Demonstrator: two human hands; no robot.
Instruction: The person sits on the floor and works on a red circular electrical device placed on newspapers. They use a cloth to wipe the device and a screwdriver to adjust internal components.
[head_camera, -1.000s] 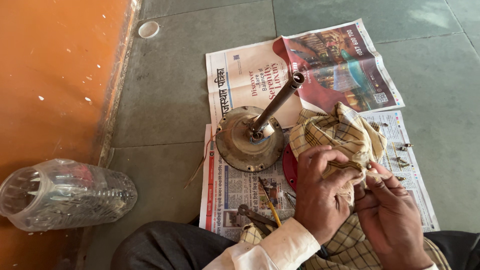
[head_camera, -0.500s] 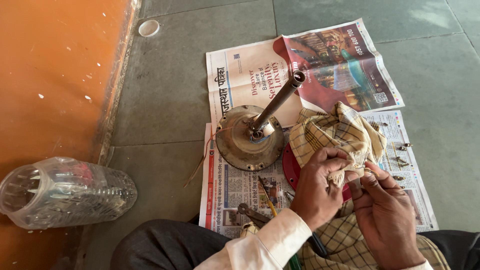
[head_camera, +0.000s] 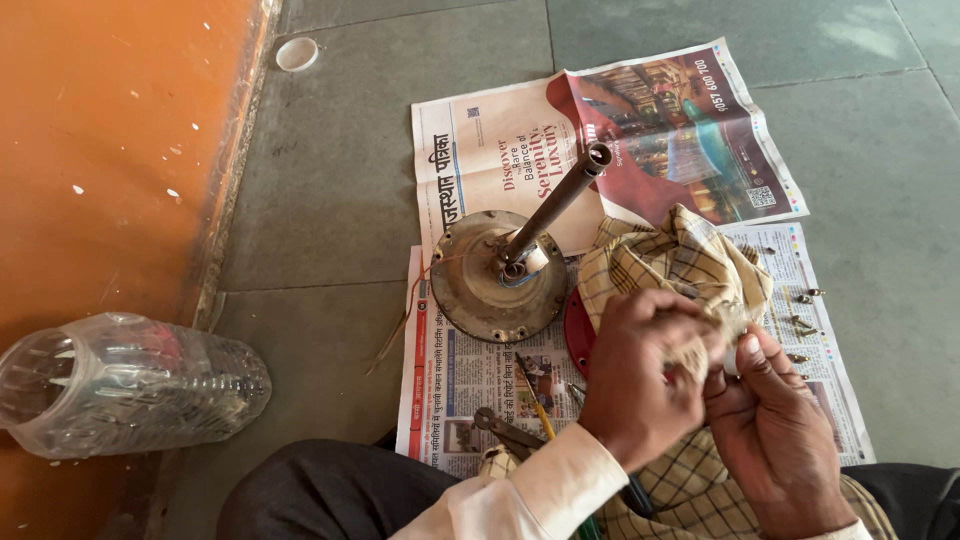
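fingers (head_camera: 690, 325) bunch a crumpled yellow checked cloth (head_camera: 680, 260).

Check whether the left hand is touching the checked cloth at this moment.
Touching. The head view shows the left hand with its fingers closed into the checked cloth, bunching the fabric against the right hand; no gap shows between them.

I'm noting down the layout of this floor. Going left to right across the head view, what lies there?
Clear plastic bottle → round metal disc with its rod → left hand → right hand, both hands on the checked cloth → small screws on the newspaper.
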